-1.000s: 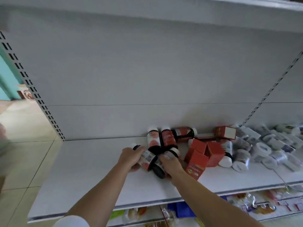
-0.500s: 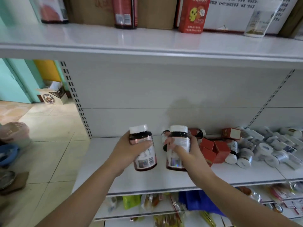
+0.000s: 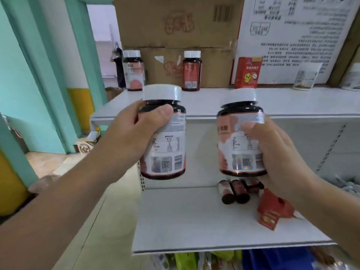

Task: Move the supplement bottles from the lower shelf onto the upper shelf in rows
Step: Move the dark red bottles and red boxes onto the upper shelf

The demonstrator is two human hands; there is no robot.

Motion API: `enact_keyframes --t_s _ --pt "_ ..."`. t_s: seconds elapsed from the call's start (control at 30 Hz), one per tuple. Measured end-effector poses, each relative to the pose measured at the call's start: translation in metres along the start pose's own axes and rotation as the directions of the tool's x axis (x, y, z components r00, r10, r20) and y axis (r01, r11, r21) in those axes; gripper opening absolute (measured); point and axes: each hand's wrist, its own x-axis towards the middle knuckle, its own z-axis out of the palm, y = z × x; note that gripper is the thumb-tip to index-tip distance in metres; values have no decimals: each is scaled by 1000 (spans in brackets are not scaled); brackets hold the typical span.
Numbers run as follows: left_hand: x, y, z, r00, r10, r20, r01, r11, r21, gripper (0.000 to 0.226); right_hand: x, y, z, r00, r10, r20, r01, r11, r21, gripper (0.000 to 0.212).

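Gripping one upright bottle point(image 3: 165, 133) each, the left hand point(image 3: 128, 137) and right hand point(image 3: 276, 154) hold theirs point(image 3: 241, 139) before the upper shelf point(image 3: 292, 102); perhaps three more bottles point(image 3: 236, 190) lie on the lower shelf point(image 3: 185, 221).

Lying bottles point(image 3: 235, 191) partly behind right hand point(image 3: 278, 152), blurred jars point(image 3: 348, 184) perhaps

On the upper shelf point(image 3: 292, 102), one bottle point(image 3: 133, 70) stands back left, a second bottle point(image 3: 191, 71) right of it; lying bottles point(image 3: 235, 193) rest at the back of the lower shelf point(image 3: 185, 221).
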Motion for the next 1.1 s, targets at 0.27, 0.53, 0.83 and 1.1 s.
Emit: enact_keyframes --t_s 0.27,0.53,0.83,1.1 --pt "64 28 -56 986 101 -133 -81 986 147 57 88 -40 29 988 -85 126 82 996 33 30" --pt "133 -5 -91 976 -42 -215 81 982 172 65 196 -10 57 974 -16 228 57 983 -175 51" --pt "189 -40 -96 939 -9 -345 113 953 282 52 302 27 98 973 25 231 46 954 -297 73" --pt "199 -59 -95 948 -90 -305 157 967 203 34 329 49 114 986 -30 161 96 904 -416 75"
